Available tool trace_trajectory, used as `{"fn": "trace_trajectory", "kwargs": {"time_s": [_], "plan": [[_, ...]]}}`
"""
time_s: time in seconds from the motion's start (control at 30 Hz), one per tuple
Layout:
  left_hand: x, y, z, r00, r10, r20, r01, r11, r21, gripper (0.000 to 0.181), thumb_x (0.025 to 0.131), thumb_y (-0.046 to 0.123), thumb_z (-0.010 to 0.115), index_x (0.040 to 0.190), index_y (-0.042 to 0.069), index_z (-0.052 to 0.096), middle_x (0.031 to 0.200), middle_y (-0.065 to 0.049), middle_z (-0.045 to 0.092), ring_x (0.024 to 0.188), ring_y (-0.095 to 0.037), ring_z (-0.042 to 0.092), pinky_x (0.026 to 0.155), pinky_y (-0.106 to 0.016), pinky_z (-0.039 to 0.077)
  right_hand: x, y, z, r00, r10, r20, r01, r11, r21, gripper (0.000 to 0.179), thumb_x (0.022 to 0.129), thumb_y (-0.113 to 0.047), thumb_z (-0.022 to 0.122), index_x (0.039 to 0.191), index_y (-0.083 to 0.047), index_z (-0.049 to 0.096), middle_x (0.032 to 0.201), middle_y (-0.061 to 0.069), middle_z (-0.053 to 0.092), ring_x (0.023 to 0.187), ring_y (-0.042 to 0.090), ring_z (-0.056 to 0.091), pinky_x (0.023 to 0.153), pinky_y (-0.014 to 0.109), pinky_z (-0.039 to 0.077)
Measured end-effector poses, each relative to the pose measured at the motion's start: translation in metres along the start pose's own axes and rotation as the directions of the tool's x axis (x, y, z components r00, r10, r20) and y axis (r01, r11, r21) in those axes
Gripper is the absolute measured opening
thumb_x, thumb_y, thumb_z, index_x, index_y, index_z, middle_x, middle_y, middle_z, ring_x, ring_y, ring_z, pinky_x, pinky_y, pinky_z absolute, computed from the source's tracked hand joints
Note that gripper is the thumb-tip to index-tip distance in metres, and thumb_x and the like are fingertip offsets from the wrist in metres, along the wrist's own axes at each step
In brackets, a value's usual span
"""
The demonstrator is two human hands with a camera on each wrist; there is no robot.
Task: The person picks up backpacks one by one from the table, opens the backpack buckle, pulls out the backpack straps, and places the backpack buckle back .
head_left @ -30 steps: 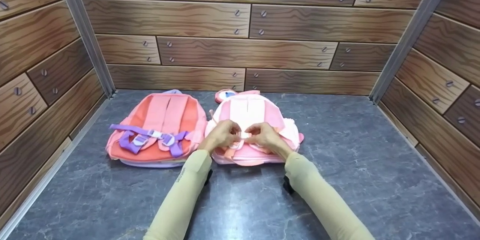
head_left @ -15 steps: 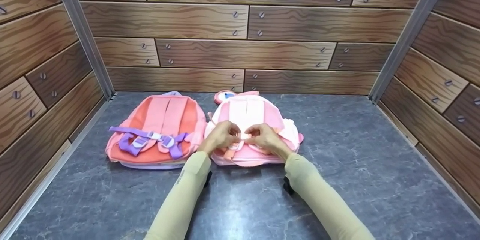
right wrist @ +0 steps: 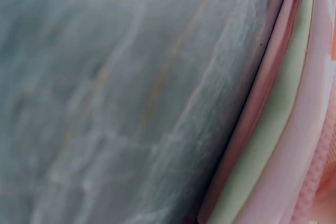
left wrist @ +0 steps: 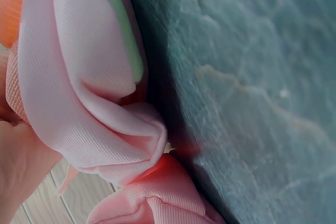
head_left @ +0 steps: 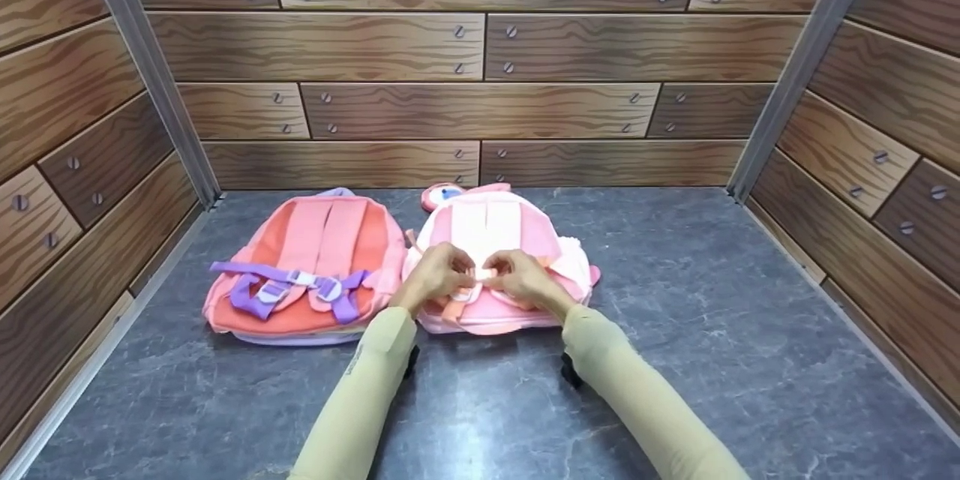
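Note:
A light pink backpack [head_left: 487, 217] lies with its strap side up in the head view, a round eye-like ornament [head_left: 442, 195] beyond its top. At its lower middle, my left hand [head_left: 437, 275] and right hand [head_left: 525, 279] face each other, fingers bent around a small white buckle [head_left: 481, 274]. Each hand pinches one side of it; whether its halves are joined is hard to see. An orange strap [head_left: 454, 310] hangs below the left fingers. Both wrist views mostly catch the bag's pale side fabric [left wrist: 94, 77], with green piping [right wrist: 278, 114]; the fingertips are hidden there.
Left of it, close alongside, lies a coral backpack [head_left: 300, 232] with purple straps [head_left: 255, 300] and a white buckle [head_left: 303, 279] across its lower back. Both rest on a dark marbled tabletop [head_left: 690, 300]. Wood-patterned panels [head_left: 390, 109] enclose the back and sides.
The head view has shifted slightly, so everything sits a little further left and lower. Both hands stay at the buckle in nearly the same pose.

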State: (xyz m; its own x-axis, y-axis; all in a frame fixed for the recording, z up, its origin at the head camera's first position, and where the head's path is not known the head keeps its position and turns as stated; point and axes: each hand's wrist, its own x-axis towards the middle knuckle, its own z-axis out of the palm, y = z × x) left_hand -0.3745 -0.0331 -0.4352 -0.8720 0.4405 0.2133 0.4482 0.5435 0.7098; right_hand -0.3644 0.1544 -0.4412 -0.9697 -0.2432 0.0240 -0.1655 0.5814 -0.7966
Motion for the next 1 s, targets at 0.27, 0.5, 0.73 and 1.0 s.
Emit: {"fn": "trace_trajectory", "kwargs": {"time_s": [0.27, 0.5, 0.73, 1.0], "plan": [[0.0002, 0.0017, 0.0004, 1.0, -0.013, 0.012, 0.013, 1.0, -0.009, 0.015, 0.079, -0.001, 0.074, 0.093, -0.005, 0.072, 0.073, -0.008, 0.063, 0.063, -0.009, 0.051, 0.057, -0.018, 0.04, -0.0014, -0.0007, -0.0002, 1.0, -0.013, 0.018, 0.013, 1.0, 0.0, 0.013, 0.087, -0.007, 0.071, 0.098, -0.007, 0.066, 0.083, -0.001, 0.054, 0.078, 0.014, 0.049, 0.07, 0.024, 0.039], [0.0009, 0.0017, 0.0002, 1.0, -0.02, 0.019, 0.02, 1.0, -0.013, 0.013, 0.08, 0.0, 0.074, 0.093, -0.005, 0.072, 0.069, -0.002, 0.057, 0.062, -0.01, 0.049, 0.056, -0.019, 0.039, -0.0011, -0.0008, -0.0002, 1.0, -0.018, 0.023, 0.019, 0.999, -0.031, 0.011, 0.089, -0.007, 0.068, 0.099, -0.008, 0.064, 0.087, 0.001, 0.053, 0.081, 0.015, 0.049, 0.072, 0.025, 0.039], [0.0016, -0.0002, 0.0009, 1.0, -0.01, 0.019, 0.01, 1.0, -0.005, 0.011, 0.081, -0.001, 0.072, 0.091, -0.005, 0.071, 0.066, 0.001, 0.052, 0.061, -0.009, 0.047, 0.056, -0.019, 0.037, -0.0011, -0.0005, -0.0002, 0.999, -0.046, 0.024, 0.048, 0.995, -0.089, 0.008, 0.091, -0.009, 0.064, 0.098, -0.009, 0.062, 0.09, 0.002, 0.05, 0.084, 0.016, 0.048, 0.075, 0.027, 0.038], [0.001, -0.0024, 0.0011, 1.0, -0.027, -0.015, 0.028, 0.999, 0.026, 0.013, 0.078, 0.0, 0.072, 0.091, -0.003, 0.071, 0.066, 0.002, 0.05, 0.061, -0.01, 0.046, 0.057, -0.021, 0.037, -0.0028, 0.0009, -0.0051, 0.995, -0.06, 0.075, 0.058, 0.998, 0.031, 0.01, 0.09, -0.003, 0.059, 0.1, -0.001, 0.058, 0.084, 0.002, 0.045, 0.077, 0.015, 0.044, 0.067, 0.025, 0.036]]}}
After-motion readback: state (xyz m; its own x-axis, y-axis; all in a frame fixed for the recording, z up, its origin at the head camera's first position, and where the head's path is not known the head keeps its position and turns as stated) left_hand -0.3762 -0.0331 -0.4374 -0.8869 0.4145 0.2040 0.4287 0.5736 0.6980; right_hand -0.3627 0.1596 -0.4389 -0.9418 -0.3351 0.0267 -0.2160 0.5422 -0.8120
